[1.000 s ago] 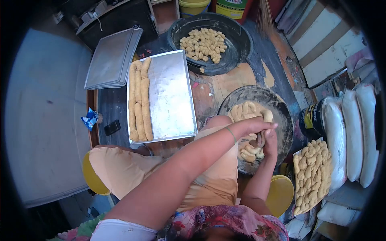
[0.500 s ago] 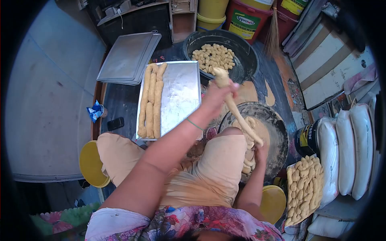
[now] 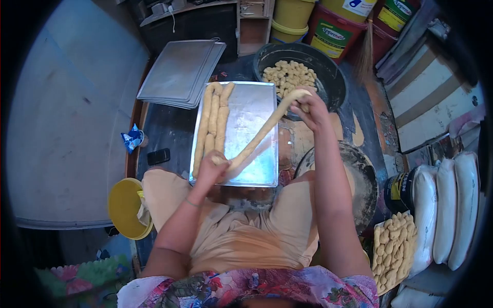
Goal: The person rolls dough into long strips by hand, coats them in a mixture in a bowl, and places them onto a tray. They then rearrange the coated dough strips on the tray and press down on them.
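Observation:
A long rope of dough (image 3: 263,134) stretches slantwise above a metal tray (image 3: 251,102). My left hand (image 3: 211,168) is closed on its near end, low over the tray's front. Its far end is in my right hand (image 3: 311,109), raised beyond the tray's right edge, near a black tub. Several dough ropes (image 3: 208,123) lie side by side along the tray's left half, coated in something crumb-like. My left hand partly hides their near ends.
Small dough pieces (image 3: 290,77) fill part of the black tub (image 3: 331,84). A floury round basin (image 3: 367,179) stands by my right knee. Stacked trays (image 3: 177,72) lie at back left, with a phone (image 3: 158,156) nearer. More shaped dough (image 3: 394,246) and white sacks (image 3: 446,215) sit at right.
Both hands have carried the dough rope left from the basin to over the tray. My left hand came down and left; my right hand rose out of the basin. The view shifted slightly.

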`<state>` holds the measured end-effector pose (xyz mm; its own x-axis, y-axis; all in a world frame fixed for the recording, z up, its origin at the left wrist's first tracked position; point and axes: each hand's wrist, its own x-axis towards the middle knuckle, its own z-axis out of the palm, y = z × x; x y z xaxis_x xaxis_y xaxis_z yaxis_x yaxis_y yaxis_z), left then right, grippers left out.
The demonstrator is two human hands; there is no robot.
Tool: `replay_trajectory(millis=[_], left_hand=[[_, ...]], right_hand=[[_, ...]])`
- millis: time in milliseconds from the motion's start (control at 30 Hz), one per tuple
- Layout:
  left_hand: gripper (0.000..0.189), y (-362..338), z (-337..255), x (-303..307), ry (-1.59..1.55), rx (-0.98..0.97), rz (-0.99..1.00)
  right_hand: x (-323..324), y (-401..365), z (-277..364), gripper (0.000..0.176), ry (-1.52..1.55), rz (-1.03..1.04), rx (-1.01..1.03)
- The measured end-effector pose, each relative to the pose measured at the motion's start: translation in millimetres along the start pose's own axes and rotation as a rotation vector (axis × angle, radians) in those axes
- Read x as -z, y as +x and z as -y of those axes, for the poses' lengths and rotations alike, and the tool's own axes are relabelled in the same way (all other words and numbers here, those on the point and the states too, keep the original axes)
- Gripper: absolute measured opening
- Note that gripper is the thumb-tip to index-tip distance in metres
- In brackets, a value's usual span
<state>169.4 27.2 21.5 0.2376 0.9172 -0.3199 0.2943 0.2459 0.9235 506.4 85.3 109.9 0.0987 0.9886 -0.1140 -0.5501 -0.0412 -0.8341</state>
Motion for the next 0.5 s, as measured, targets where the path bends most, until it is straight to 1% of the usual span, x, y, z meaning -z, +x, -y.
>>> replay_trajectory(millis=[67,100,167,200,233,267,333,367,400,467,500], left_hand=[[0.025,4,21,0,0.344,-0.16,0.028],[0.025,4,27,-3,0.514,-0.236,0.046],[0.026,4,28,-13,0.715,-0.243,0.032],[0.027,4,25,-17,0.817,-0.249,0.026],[0.026,2,19,-19,0.848,-0.18,0.033],[0.026,3,22,-19,0.866,-0.182,0.034],[0.028,7,29,-18,0.902,-0.188,0.035],[0.029,8,26,-17,0.922,-0.185,0.051],[0.029,7,19,-16,0.908,-0.193,0.061],[0.029,4,11,-15,0.875,-0.202,0.088],[0.03,8,15,-17,0.895,-0.195,0.081]], right_hand=[[-26,38,-26,0.04,-0.02,-0.029,-0.076],[-35,57,-44,0.041,0.031,0.019,-0.105],[-49,91,-86,0.043,0.131,0.117,-0.16],[-58,96,-104,0.042,0.05,0.058,-0.166],[-66,98,-122,0.043,-0.032,-0.002,-0.169],[-71,97,-139,0.043,-0.114,-0.062,-0.172],[-67,90,-177,0.046,-0.664,-0.142,-0.041],[-55,87,-200,0.048,-0.847,-0.125,0.085],[-52,81,-214,0.046,-0.911,-0.099,0.121],[-51,63,-236,0.042,-0.96,-0.115,0.104],[-53,57,-240,0.047,-1.048,-0.111,0.098]])
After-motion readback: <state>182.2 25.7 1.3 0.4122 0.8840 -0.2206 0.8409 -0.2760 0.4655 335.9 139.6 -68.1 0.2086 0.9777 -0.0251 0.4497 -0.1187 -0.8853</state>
